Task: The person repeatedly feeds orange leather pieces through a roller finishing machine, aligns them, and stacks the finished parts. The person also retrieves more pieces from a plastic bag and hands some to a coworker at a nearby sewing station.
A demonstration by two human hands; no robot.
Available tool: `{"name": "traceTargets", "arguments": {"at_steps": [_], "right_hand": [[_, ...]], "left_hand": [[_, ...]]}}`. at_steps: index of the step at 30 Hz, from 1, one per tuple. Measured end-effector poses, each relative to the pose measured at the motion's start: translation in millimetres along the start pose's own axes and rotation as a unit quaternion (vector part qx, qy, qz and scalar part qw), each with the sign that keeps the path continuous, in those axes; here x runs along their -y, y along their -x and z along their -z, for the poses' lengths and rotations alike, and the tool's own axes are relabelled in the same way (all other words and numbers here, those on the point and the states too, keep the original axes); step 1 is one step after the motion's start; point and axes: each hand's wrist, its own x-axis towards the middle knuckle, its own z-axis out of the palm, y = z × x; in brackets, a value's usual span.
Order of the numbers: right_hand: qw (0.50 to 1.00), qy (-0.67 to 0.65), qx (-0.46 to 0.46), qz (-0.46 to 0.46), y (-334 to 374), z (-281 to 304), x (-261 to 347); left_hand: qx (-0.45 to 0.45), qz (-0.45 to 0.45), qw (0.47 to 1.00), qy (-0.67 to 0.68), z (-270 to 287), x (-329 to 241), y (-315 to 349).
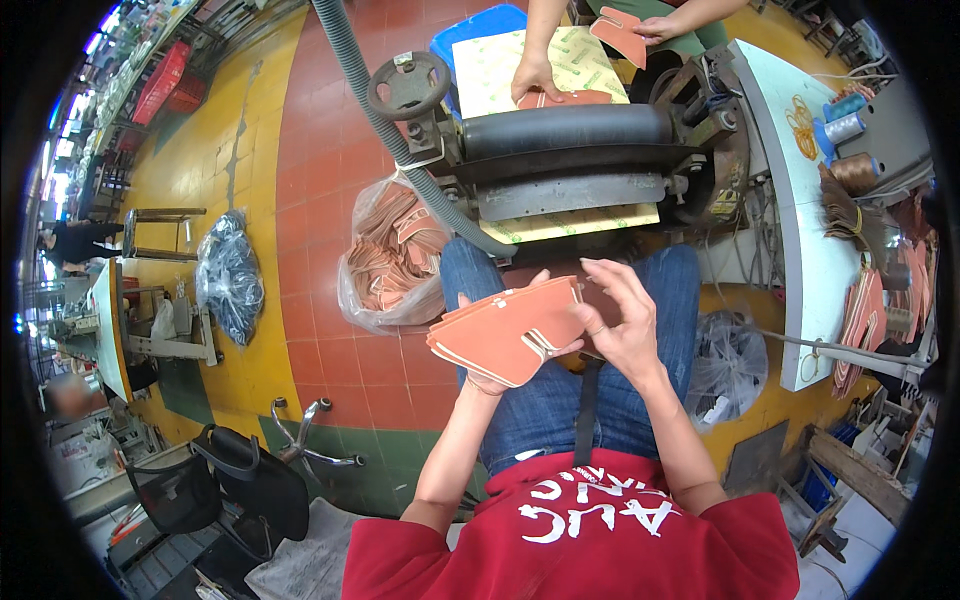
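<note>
Seemingly squaring up: left hand (487,383) grips stack of pieces (505,328) over jeans (535,412), bag (362,312) at ten o'clock; right hand (624,325) loosely open, three o'clock edge. Next needs steady left hold.

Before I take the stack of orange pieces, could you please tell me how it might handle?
The stack will probably stay fairly flat, since it shows little sag over the left hand. Its layers might slide apart, as their left edges look staggered. It is likely light, as each layer looks thin.
</note>
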Motion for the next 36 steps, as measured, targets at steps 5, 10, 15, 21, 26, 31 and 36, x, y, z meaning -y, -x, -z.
{"name": "traceTargets", "arguments": {"at_steps": [5, 10, 15, 21, 26, 31, 36], "right_hand": [[0.972, 0.195, -0.011, 0.134, 0.0, 5.4, 35.1], [0.98, 0.126, 0.069, 0.138, 26.2, -6.7, 63.2], [0.992, 0.058, 0.058, 0.092, 27.6, -11.1, 61.8], [0.961, 0.165, 0.071, 0.211, 27.7, -5.7, 53.3], [0.936, 0.19, 0.092, 0.281, 29.6, -8.9, 48.7], [0.96, 0.136, 0.103, 0.22, 16.7, -13.3, 44.8], [0.996, -0.068, 0.057, 0.025, 4.7, -10.2, 46.7]], "left_hand": [[-0.017, -0.013, 0.999, 0.03, -26.3, 17.3, -7.5], [-0.038, -0.095, 0.992, -0.076, -31.4, 34.7, -17.7], [-0.023, -0.102, 0.988, -0.115, -32.3, 40.4, -22.9], [-0.043, -0.109, 0.985, -0.123, -31.2, 43.6, -21.6], [-0.077, -0.157, 0.978, -0.116, -26.6, 46.9, -20.8], [-0.04, -0.156, 0.982, -0.098, -25.1, 41.8, -17.9], [-0.015, -0.094, 0.993, -0.068, -22.7, 31.4, -15.4]]}}
